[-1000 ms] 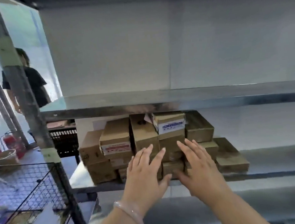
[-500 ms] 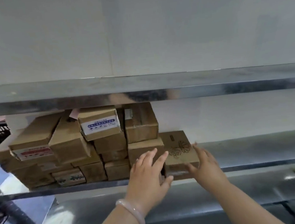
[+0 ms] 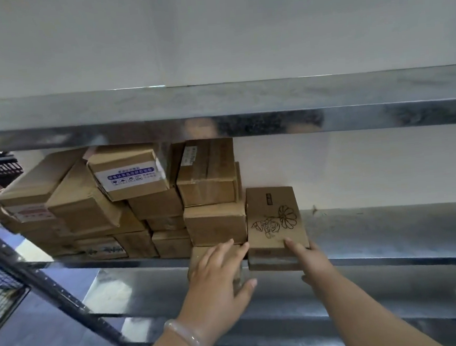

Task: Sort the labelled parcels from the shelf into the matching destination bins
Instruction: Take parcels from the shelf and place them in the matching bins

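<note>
Shelf edge (image 3: 392, 260): we see our left hand (image 3: 219, 282) grasping a plain carton (image 3: 198, 256), our right hand (image 3: 313, 261) grasping the flower-printed carton (image 3: 274, 215) beside it.

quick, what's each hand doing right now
Left hand: grips the small plain box.
Right hand: pinches the flower-printed box at its near corner.

Your left hand (image 3: 219, 280) reaches toward 12 o'clock, bracelet (image 3: 188, 339) on the wrist, fingers over the box (image 3: 197, 254) and thumb hooked beneath. At its 3 o'clock, your right hand (image 3: 310, 259) pinches the flower box (image 3: 274, 218), forefinger on top, thumb below. Both forearms enter from 6 o'clock.
</note>
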Demonstrator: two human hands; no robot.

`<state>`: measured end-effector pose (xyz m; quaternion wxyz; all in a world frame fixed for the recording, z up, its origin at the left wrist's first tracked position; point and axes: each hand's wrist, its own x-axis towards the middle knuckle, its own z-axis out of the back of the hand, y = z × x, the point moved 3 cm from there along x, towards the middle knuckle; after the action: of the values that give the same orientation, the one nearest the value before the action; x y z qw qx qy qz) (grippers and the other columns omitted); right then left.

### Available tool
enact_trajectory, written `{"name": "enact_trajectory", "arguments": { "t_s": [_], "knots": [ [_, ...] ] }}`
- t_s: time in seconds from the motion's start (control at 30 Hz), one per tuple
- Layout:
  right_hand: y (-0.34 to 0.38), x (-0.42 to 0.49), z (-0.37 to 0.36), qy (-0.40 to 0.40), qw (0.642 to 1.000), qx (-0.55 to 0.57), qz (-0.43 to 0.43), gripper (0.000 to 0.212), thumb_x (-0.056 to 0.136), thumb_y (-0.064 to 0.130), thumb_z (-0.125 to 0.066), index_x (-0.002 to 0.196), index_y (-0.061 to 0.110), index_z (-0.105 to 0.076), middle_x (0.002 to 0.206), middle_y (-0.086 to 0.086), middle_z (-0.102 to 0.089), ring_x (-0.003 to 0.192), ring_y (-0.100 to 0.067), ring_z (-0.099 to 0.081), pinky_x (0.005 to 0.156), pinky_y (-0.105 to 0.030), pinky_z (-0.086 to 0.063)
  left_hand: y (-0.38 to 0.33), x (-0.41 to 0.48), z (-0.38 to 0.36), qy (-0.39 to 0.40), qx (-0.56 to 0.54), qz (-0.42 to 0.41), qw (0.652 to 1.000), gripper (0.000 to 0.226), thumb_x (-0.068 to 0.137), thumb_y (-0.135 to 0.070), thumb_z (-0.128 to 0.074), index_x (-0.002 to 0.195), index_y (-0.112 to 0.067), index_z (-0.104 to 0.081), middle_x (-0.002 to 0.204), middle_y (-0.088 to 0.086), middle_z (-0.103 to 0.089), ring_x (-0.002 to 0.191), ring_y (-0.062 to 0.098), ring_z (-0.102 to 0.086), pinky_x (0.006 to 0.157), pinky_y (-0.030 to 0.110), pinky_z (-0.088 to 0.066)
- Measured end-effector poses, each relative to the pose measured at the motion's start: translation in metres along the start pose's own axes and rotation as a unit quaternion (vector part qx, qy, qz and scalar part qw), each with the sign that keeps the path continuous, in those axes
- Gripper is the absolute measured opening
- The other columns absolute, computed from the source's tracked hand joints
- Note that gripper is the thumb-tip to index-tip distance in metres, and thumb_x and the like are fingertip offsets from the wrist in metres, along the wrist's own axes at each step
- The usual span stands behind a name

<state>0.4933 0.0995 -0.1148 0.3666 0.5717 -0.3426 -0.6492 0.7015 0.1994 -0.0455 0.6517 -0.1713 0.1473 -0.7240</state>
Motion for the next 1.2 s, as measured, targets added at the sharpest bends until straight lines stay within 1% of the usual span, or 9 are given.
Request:
{"name": "enact_trajectory", "arguments": {
  "t_s": [0.23, 0.47, 0.57, 0.63, 0.73, 0.87, 0.97, 1.07, 1.2],
  "knots": [
    [-0.016, -0.010, 0.012, -0.046, 0.998, 0.014, 0.028, 0.041, 0.090, 0.037, -0.064, 0.127, 0.020, -0.057, 0.111, -0.003, -0.066, 0.104, -0.027, -0.060, 0.099, -0.049, -0.047, -0.008, -0.006, -0.006, 0.008, -0.036, 0.011, 0.999, 0.063, 0.095, -0.059, -0.045, 0.151, -0.052, -0.017, 0.160, -0.020, -0.015, 0.146, 0.005, -0.005, 0.119, 0.030, -0.004],
    [-0.049, -0.064, 0.052, -0.056, 0.991, 0.109, 0.046, 0.030, 0.090, 0.034, -0.065, 0.118, 0.022, -0.060, 0.105, -0.003, -0.068, 0.100, -0.022, -0.064, 0.094, -0.043, -0.052, -0.039, -0.002, -0.019, 0.063, -0.170, 0.025, 0.983, 0.072, 0.094, -0.056, -0.051, 0.154, -0.046, -0.012, 0.160, -0.014, -0.017, 0.145, 0.008, -0.016, 0.115, 0.031, -0.017],
    [-0.047, -0.101, 0.067, -0.064, 0.984, 0.128, 0.107, 0.021, 0.090, 0.029, -0.066, 0.111, 0.030, -0.064, 0.099, 0.005, -0.075, 0.097, -0.014, -0.069, 0.091, -0.035, -0.052, -0.060, -0.002, -0.017, 0.077, -0.286, 0.040, 0.954, 0.078, 0.093, -0.053, -0.057, 0.154, -0.046, -0.008, 0.156, -0.013, -0.023, 0.129, 0.000, -0.024, 0.109, 0.029, -0.022],
    [-0.040, -0.127, 0.071, -0.060, 0.977, 0.143, 0.144, 0.020, 0.092, 0.025, -0.064, 0.111, 0.032, -0.064, 0.101, 0.009, -0.075, 0.096, -0.008, -0.070, 0.087, -0.028, -0.051, -0.070, -0.005, -0.011, 0.073, -0.339, 0.048, 0.937, 0.085, 0.090, -0.054, -0.060, 0.153, -0.049, -0.003, 0.151, -0.015, -0.026, 0.137, 0.006, -0.022, 0.115, 0.036, -0.023],
    [-0.028, -0.167, 0.069, -0.053, 0.968, 0.149, 0.197, 0.026, 0.092, 0.028, -0.064, 0.117, 0.036, -0.062, 0.108, 0.011, -0.073, 0.102, -0.006, -0.068, 0.083, -0.021, -0.051, -0.082, -0.013, 0.000, 0.084, -0.431, 0.034, 0.898, 0.068, 0.089, -0.048, -0.065, 0.141, -0.055, -0.021, 0.132, -0.031, -0.038, 0.136, 0.007, -0.033, 0.107, 0.027, -0.032],
    [-0.013, -0.214, 0.056, -0.086, 0.958, 0.109, 0.250, 0.037, 0.075, 0.055, -0.065, 0.112, 0.056, -0.058, 0.108, 0.020, -0.070, 0.102, 0.001, -0.065, 0.088, -0.026, -0.046, -0.083, -0.031, 0.021, 0.073, -0.509, 0.022, 0.857, 0.052, 0.082, -0.044, -0.074, 0.109, -0.071, -0.038, 0.132, -0.021, -0.055, 0.126, 0.006, -0.050, 0.111, 0.038, -0.039],
    [0.000, -0.231, 0.047, -0.094, 0.955, 0.095, 0.265, 0.035, 0.075, 0.066, -0.053, 0.110, 0.061, -0.057, 0.109, 0.024, -0.067, 0.107, 0.002, -0.060, 0.095, -0.033, -0.046, -0.066, -0.042, 0.040, 0.047, -0.549, 0.018, 0.834, 0.069, 0.071, -0.049, -0.076, 0.117, -0.079, -0.032, 0.125, -0.023, -0.063, 0.119, 0.008, -0.058, 0.101, 0.038, -0.048],
    [0.010, -0.236, 0.033, -0.038, 0.961, 0.175, 0.213, 0.040, 0.083, 0.061, -0.051, 0.120, 0.049, -0.058, 0.127, 0.012, -0.061, 0.121, -0.014, -0.055, 0.102, -0.046, -0.045, -0.044, -0.058, 0.057, 0.055, -0.584, -0.011, 0.810, 0.097, 0.060, -0.054, -0.083, 0.143, -0.057, -0.032, 0.123, -0.020, -0.066, 0.115, 0.010, -0.064, 0.094, 0.033, -0.053],
    [0.024, -0.249, -0.004, 0.124, 0.957, 0.191, 0.180, 0.046, 0.084, 0.057, -0.049, 0.117, 0.032, -0.070, 0.123, -0.005, -0.068, 0.112, -0.023, -0.065, 0.083, -0.040, -0.056, -0.013, -0.085, 0.081, 0.063, -0.580, -0.029, 0.812, 0.109, 0.055, -0.063, -0.086, 0.148, -0.046, -0.032, 0.129, -0.013, -0.064, 0.121, 0.014, -0.061, 0.104, 0.041, -0.049]
  ]
}}
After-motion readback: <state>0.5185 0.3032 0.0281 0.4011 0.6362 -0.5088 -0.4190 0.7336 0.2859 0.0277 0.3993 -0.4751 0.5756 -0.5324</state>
